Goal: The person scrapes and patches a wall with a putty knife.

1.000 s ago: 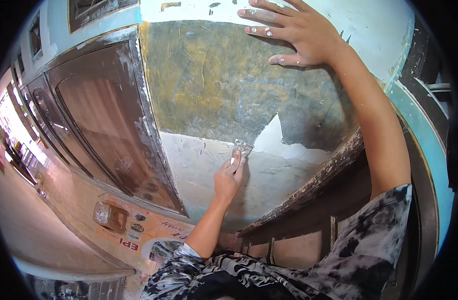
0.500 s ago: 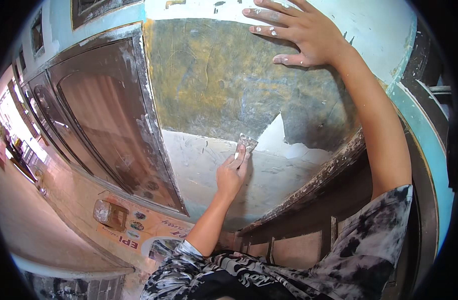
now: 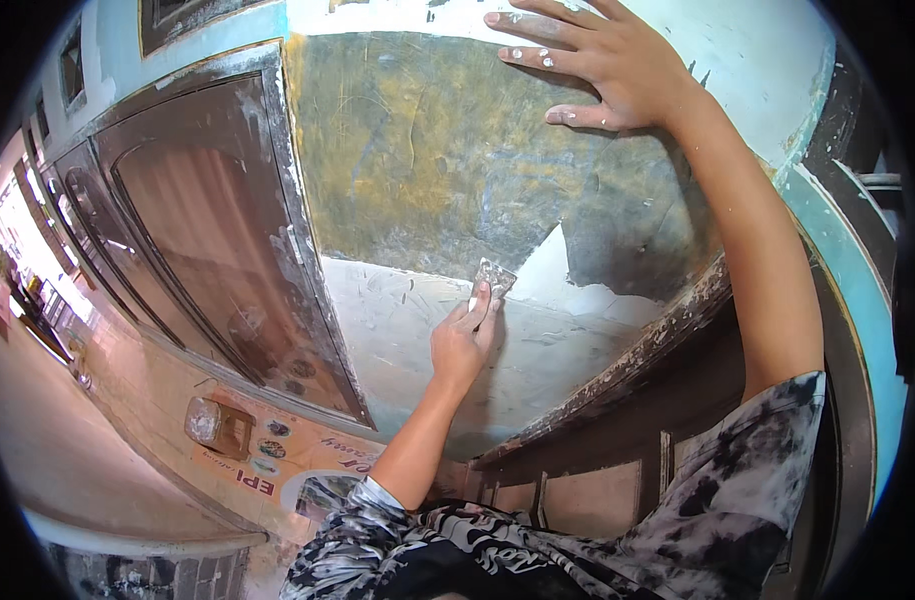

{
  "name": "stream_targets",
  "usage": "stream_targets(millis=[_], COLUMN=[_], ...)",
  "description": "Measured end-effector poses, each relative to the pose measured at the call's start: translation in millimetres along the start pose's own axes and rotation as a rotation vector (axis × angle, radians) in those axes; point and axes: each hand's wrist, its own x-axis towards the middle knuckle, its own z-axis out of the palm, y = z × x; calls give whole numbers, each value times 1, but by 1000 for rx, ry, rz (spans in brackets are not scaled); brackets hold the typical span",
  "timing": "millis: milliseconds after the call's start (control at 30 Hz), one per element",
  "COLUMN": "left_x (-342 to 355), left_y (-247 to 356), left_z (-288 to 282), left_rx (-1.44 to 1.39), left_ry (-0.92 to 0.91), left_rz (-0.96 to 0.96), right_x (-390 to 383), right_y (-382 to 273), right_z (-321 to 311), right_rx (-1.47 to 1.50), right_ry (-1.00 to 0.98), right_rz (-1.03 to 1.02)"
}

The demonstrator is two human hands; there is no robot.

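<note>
Scraper (image 3: 496, 273), pinched by the left hand (image 3: 459, 350), sits blade end up just left of the white pointed patch (image 3: 545, 270), I see, the spread right hand (image 3: 629, 75) well above that patch.

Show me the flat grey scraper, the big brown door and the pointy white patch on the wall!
Flat grey scraper (image 3: 498, 275): head view, on its blade.
Big brown door (image 3: 199, 240): head view, on its arched panel.
Pointy white patch (image 3: 547, 265): head view, below its tip.
</note>
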Motion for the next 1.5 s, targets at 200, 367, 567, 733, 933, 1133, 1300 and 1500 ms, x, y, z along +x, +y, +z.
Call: stream_targets(millis=[200,367,567,733,933,1133,1300,1500], left_x=[6,3,21,15,20,25,31,40], left_y=[-4,-8,12,12,14,14,20,25], left_z=[3,4,-1,-1,1,2,-2,-2], left_rx=[-18,-73,-4,-48,-15,-28,-47,-13], left_ry=[32,52,11,39,40,45,43,46], left_rz=[57,45,34,74,82,82,73,103], right_x=[0,2,0,-2,-2,-3,-2,-2], right_y=[2,-1,1,1,4,5,4,4], right_z=[1,-1,0,1,1,2,3,4], right_rx=[1,2,7,4,8,-1,8,11], right_ry=[1,5,-10,-8,2,11,11,26], right_rz=[3,-1,9,11,-4,-17,-10,-16])
